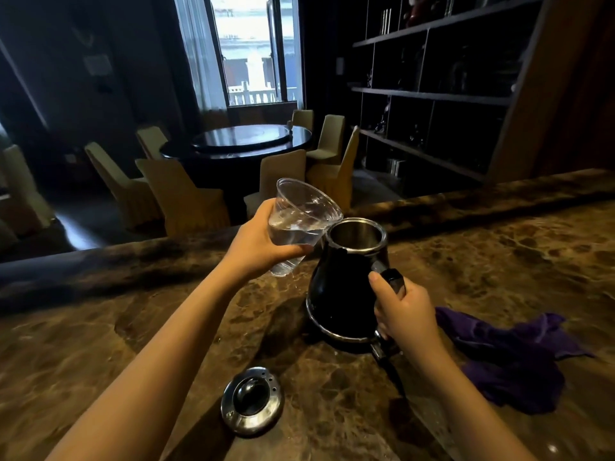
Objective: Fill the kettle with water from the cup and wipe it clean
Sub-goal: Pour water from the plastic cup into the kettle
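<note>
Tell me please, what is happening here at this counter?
A person is about to pour water into a kettle. The left hand holds a clear plastic cup of water, tilted toward the open mouth of the black kettle. The right hand grips the kettle's handle and keeps it on the marble counter. The kettle's lid lies on the counter nearby, and a purple cloth waits at the right.

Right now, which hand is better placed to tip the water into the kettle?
Left. The left hand holds the clear plastic cup of water, already tilted beside the open kettle mouth. The right hand is busy gripping the kettle handle.
</note>
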### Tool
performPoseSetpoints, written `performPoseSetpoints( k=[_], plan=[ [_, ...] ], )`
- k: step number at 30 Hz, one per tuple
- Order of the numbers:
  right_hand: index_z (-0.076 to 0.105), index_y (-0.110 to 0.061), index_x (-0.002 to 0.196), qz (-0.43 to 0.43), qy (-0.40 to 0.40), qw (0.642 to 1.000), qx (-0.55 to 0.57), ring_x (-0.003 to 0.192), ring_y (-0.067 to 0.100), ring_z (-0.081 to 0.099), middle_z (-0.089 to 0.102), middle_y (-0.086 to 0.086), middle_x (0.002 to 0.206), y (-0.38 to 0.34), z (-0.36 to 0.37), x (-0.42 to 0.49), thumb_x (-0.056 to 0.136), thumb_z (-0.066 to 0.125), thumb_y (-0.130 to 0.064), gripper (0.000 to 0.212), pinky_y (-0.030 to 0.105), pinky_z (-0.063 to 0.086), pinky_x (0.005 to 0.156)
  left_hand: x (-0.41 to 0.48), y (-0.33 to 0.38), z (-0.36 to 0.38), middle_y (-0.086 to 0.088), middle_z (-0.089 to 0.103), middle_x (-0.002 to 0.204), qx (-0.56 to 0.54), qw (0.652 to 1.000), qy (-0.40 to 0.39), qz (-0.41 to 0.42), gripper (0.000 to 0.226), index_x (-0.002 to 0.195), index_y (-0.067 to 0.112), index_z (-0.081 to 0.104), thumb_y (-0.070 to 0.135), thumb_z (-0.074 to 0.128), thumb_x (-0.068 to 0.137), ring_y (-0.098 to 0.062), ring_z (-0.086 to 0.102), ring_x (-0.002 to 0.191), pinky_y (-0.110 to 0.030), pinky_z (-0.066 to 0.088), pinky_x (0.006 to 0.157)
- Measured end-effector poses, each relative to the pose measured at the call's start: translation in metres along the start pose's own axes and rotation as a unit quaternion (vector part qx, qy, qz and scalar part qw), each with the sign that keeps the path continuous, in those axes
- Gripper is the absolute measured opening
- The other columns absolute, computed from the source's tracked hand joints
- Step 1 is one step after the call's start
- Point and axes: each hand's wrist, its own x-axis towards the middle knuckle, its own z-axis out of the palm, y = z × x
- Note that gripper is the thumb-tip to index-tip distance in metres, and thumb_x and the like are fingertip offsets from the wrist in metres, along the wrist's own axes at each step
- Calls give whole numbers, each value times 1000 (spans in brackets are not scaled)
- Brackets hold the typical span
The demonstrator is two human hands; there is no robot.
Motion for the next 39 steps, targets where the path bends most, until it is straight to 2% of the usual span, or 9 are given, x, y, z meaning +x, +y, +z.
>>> performPoseSetpoints(
  k=[4,9,14,16,20,26,30,34,39],
  plan=[
    [46,-25,47,2,0,1000,2,32,9,40,44,-6,35,-1,-2,1,88,58,-24,43,20,32,35,8,5,0,12,53,111,34,999,-20,9,80,126,27,39,40,80,60,-6,52,97,-10,36,70],
    [44,-20,51,-5,-3,1000,-9,35,8,40,44,-7,36,0,-2,3,88,57,-25,39,22,32,39,15,11,-3,1,56,124,82,996,-42,19,83,130,25,37,37,80,61,-9,49,100,-18,36,79],
    [45,-21,51,-12,-3,1000,-16,36,7,41,45,-7,36,1,-2,3,88,57,-26,39,24,33,42,19,17,-6,1,58,121,105,993,-54,29,80,129,28,38,34,80,61,-9,50,96,-8,33,70],
    [44,-23,48,-14,-1,1000,-14,36,7,41,45,-7,36,1,-2,3,88,58,-26,42,24,32,41,20,20,-6,0,57,123,119,990,-64,34,81,129,28,37,34,80,61,-9,49,96,-11,34,71],
    [45,-24,48,-18,0,1000,-14,36,5,41,46,-8,36,1,-3,4,87,58,-26,42,18,33,39,22,25,-7,-5,56,128,141,987,-71,35,83,131,25,36,34,80,61,-9,47,99,-24,37,82],
    [46,-16,53,-10,-3,1000,-21,35,5,41,45,-7,38,0,-3,3,88,58,-27,37,17,34,37,24,32,-12,-7,54,131,173,981,-80,42,87,133,23,34,34,80,61,-14,47,109,-26,36,86],
    [47,-15,54,-11,-4,1000,-28,34,5,42,45,-7,39,-1,-4,3,88,58,-27,37,17,35,37,25,34,-16,-7,55,130,187,978,-78,48,85,133,24,35,32,80,62,-14,48,106,-27,37,84],
    [46,-16,54,-17,-4,999,-26,36,6,41,44,-7,41,-2,-4,2,87,57,-33,38,19,35,39,26,34,-17,-8,55,129,219,971,-79,57,84,132,23,35,30,80,62,-24,52,113,-33,42,86],
    [46,-16,55,-22,-8,999,-32,37,7,42,45,-7,41,-2,-3,1,86,56,-37,39,22,36,41,25,34,-17,-7,56,127,247,963,-83,64,82,129,23,36,28,81,61,-23,52,111,-34,44,85]
  ],
)
